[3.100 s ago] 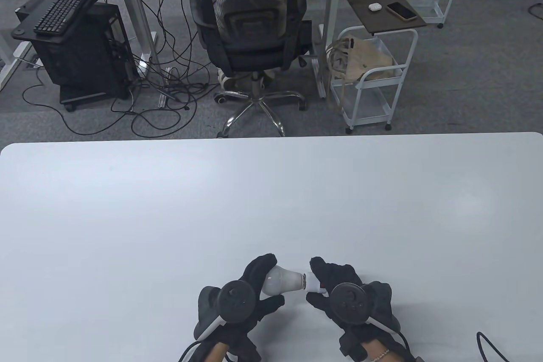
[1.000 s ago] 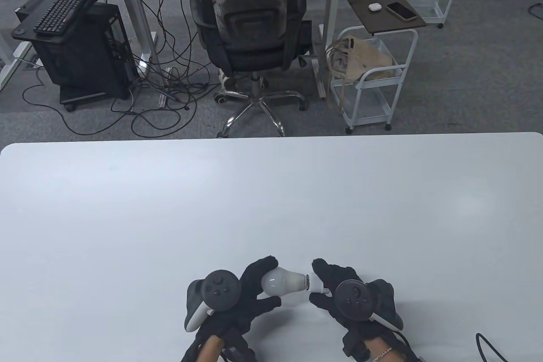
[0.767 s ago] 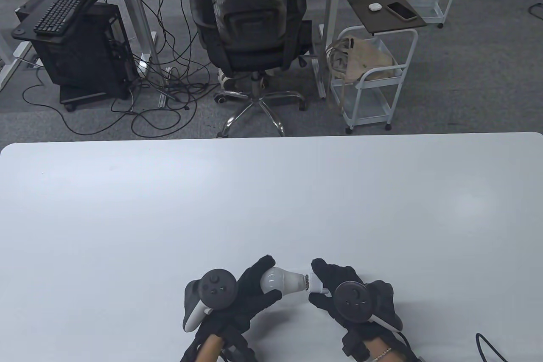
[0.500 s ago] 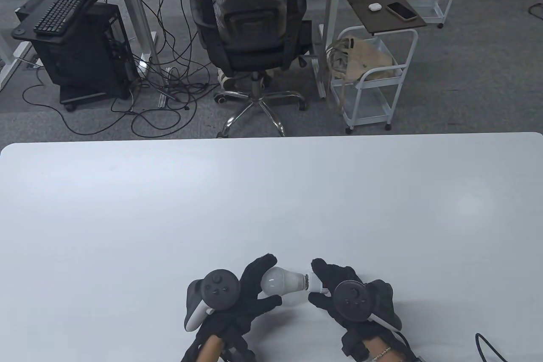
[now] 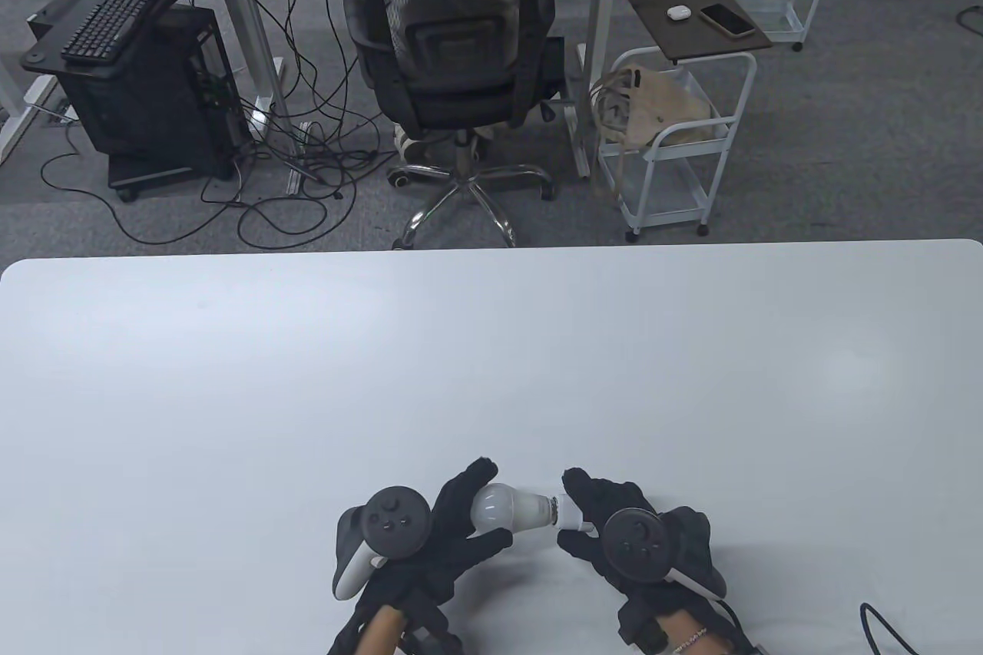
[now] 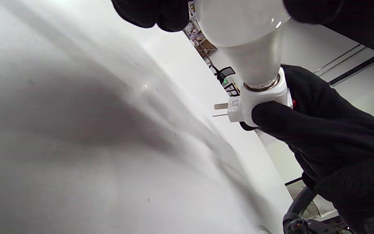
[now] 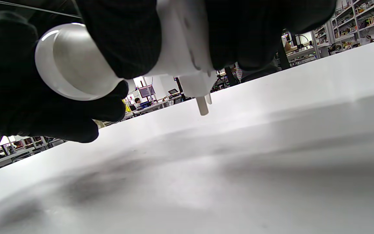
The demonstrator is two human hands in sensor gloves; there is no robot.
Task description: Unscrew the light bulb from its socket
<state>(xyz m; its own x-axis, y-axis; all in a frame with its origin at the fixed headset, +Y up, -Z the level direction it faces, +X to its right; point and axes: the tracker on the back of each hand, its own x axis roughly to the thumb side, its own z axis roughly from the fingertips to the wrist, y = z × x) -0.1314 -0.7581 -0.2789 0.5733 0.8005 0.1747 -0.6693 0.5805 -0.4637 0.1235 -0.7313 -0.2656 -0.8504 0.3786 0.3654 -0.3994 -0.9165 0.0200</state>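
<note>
Table view is showing one frosted white pear-shaped light bulb [image 5: 507,507], one small white plastic plug-in socket [image 5: 570,513], and two black-gloved hands, each carrying one dark round tracker, all above the near edge of the wide white table [image 5: 230,378]. The left hand [image 5: 430,540] is cupping the bulb's rounded end, its fingers wrapping over the far side and its thumb lying along the near side, so it is grasping the bulb. The right hand [image 5: 614,532] is clenching around the socket.

The bulb is lying roughly level, its dome toward the left hand and its narrow neck pointing right into the socket. In the left wrist view the bulb [image 6: 245,35] is tapering down to a metal collar that is sitting at the mouth of the socket [image 6: 261,100], which is squarish, with two flat metal prongs sticking out from one side; a right-hand finger [image 6: 284,123] is pressing against its body. In the right wrist view the prongs are hanging just above the table surface, not touching it.

Compared with half a second ago, the left hand's fingertips are reaching slightly farther over the bulb, while the right hand and socket are sitting in nearly the same place.
</note>
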